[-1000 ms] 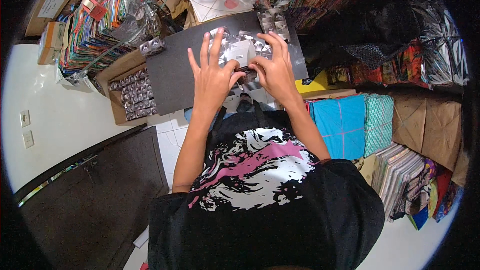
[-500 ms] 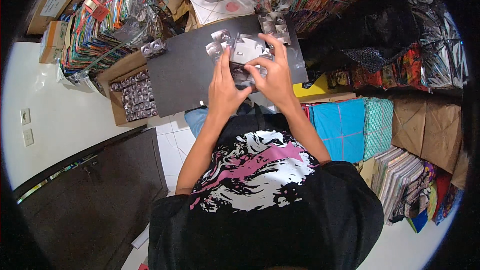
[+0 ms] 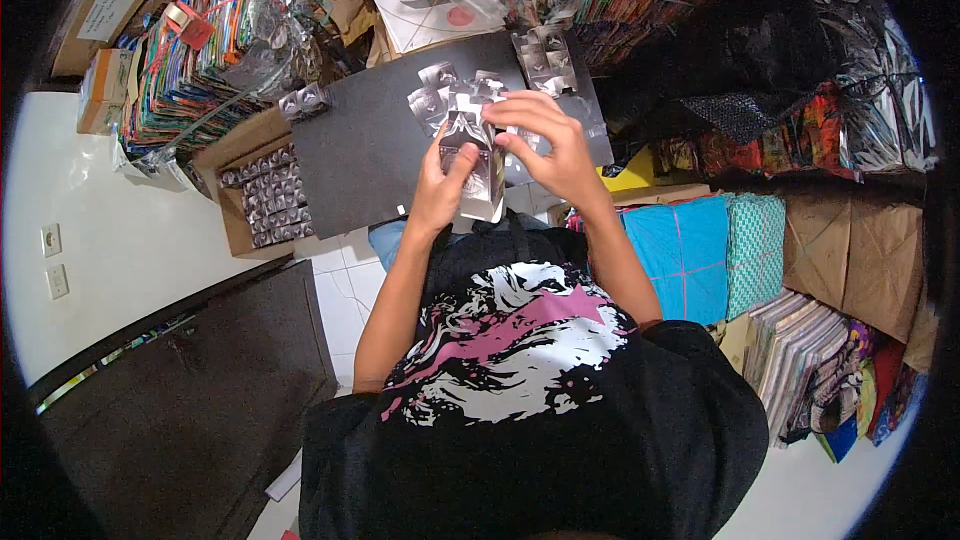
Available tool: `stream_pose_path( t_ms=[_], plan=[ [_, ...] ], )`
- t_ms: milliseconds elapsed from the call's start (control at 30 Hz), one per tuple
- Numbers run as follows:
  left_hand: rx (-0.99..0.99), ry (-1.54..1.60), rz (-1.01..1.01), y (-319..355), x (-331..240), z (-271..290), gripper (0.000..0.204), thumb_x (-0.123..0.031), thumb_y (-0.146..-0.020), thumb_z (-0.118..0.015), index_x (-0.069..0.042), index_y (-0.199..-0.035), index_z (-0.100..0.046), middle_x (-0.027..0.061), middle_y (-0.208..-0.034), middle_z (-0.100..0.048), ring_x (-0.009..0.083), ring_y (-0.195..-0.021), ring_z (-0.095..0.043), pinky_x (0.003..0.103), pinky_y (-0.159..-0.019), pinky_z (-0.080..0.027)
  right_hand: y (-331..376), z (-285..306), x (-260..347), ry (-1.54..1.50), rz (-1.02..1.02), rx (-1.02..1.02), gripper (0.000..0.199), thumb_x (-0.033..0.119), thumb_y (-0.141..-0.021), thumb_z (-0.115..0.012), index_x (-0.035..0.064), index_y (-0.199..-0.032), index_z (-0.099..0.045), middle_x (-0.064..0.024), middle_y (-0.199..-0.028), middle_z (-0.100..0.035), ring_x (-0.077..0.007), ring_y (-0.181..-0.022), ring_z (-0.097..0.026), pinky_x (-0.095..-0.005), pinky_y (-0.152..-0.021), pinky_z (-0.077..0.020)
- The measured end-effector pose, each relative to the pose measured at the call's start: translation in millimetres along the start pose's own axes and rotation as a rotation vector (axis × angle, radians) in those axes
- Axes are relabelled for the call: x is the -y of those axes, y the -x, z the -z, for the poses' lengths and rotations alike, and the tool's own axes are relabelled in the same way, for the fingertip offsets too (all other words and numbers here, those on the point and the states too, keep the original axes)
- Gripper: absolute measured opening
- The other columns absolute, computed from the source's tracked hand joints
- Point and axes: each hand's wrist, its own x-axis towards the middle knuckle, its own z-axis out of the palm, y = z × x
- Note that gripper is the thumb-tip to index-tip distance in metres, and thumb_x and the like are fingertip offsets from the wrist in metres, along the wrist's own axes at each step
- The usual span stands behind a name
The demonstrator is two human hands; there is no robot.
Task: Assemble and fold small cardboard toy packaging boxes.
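A small grey-and-white printed carton [image 3: 478,168] is held tilted above the near edge of the black tabletop, its end flaps standing up. My left hand [image 3: 440,185] is closed round its left side, thumb across the front. At the carton's upper right, my right hand [image 3: 550,145] bends in with fingertips and thumb touching the flap edges; the exact contact is partly hidden. Just behind, a cluster of similar cartons [image 3: 432,90] stands on the tabletop. Another group of cartons [image 3: 546,58] sits at the table's far right corner.
An open cardboard box [image 3: 238,220] left of the black table [image 3: 345,165] holds rows of similar cartons. More cartons [image 3: 303,102] lie at the table's left corner. Bundled stacks of colourful packets [image 3: 205,50] and a white printed packet [image 3: 430,15] border the back. Blue wrapped bundles [image 3: 680,260] stand right.
The carton has come nearer to me and turned, now showing its printed front and raised flaps. My left hand has moved lower round it; my right hand has shifted to its upper right.
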Motion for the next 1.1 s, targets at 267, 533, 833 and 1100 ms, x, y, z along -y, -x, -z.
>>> stream_pose_path(
  t_ms=[267,533,833,1100],
  plan=[
    [0.164,-0.164,-0.174,-16,-10,16,0.098,-0.047,-0.072,-0.098,0.006,-0.142,-0.056,0.0029,-0.112,-0.068,0.0102,-0.102,-0.062,0.028,-0.093,-0.052,1,13,21,0.045,-0.077,0.323,0.02,0.015,-0.094,-0.074,0.0062,-0.111,-0.08,-0.009,-0.122,-0.077,-0.0268,-0.121,-0.067,-0.0524,-0.118,-0.0381],
    [0.154,-0.285,-0.335,-27,-27,-3,0.096,-0.041,-0.07,-0.1,-0.005,-0.146,-0.054,0.0111,-0.126,-0.069,0.0166,-0.115,-0.064,0.033,-0.101,-0.051,1,14,17,0.437,0.119,0.227,0.014,0.019,-0.087,-0.077,0.011,-0.098,-0.08,0.0053,-0.14,-0.068,-0.0344,-0.145,-0.046,-0.053,-0.116,-0.0355],
    [0.09,-0.569,-0.393,-20,-41,-6,0.075,-0.02,-0.074,-0.096,-0.002,-0.137,-0.06,0.0144,-0.111,-0.077,0.0199,-0.101,-0.074,0.036,-0.091,-0.057,-3,10,15,0.327,0.163,-0.06,0.015,0.017,-0.079,-0.084,0.0116,-0.092,-0.079,-0.0066,-0.143,-0.06,-0.0372,-0.143,-0.046,-0.0536,-0.113,-0.043],
    [0.05,-0.662,-0.483,-22,-33,1,0.073,-0.02,-0.074,-0.095,0.0,-0.135,-0.061,0.0163,-0.116,-0.075,0.0243,-0.103,-0.074,0.038,-0.092,-0.057,-1,6,10,0.427,0.164,-0.03,0.016,0.02,-0.075,-0.087,0.0117,-0.087,-0.079,-0.0091,-0.15,-0.053,-0.043,-0.146,-0.036,-0.0519,-0.117,-0.0393]
  ],
)
